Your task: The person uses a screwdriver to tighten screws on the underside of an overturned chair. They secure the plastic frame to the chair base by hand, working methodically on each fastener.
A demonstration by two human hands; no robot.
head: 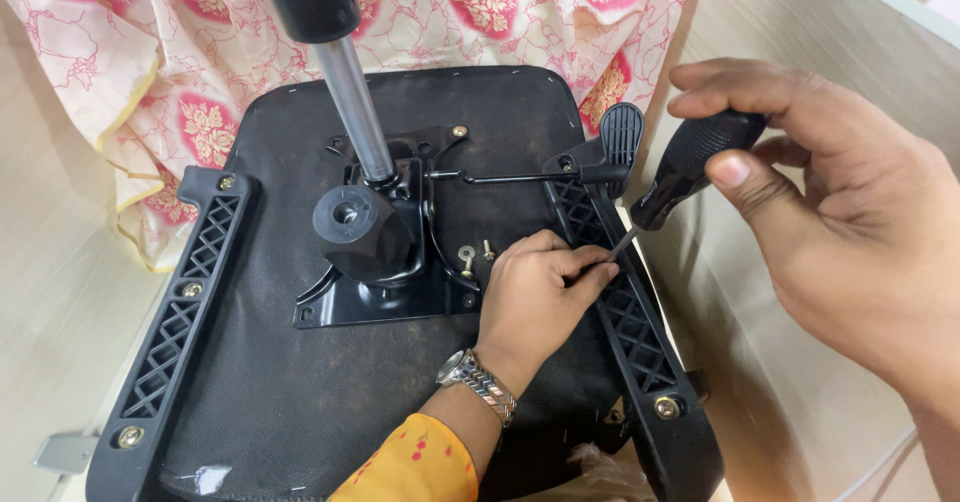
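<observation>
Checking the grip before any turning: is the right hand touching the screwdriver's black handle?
Touching. The head view shows the right hand with thumb and fingers wrapped on the black screwdriver handle, with no gap between them.

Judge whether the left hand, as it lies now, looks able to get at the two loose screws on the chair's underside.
Probably yes. The left hand rests on the seat base right beside the loose screws, with nothing lying between them. Its fingers, though, are busy steadying the screwdriver tip.

Floral cloth (200, 52), perhaps a curtain.
</observation>
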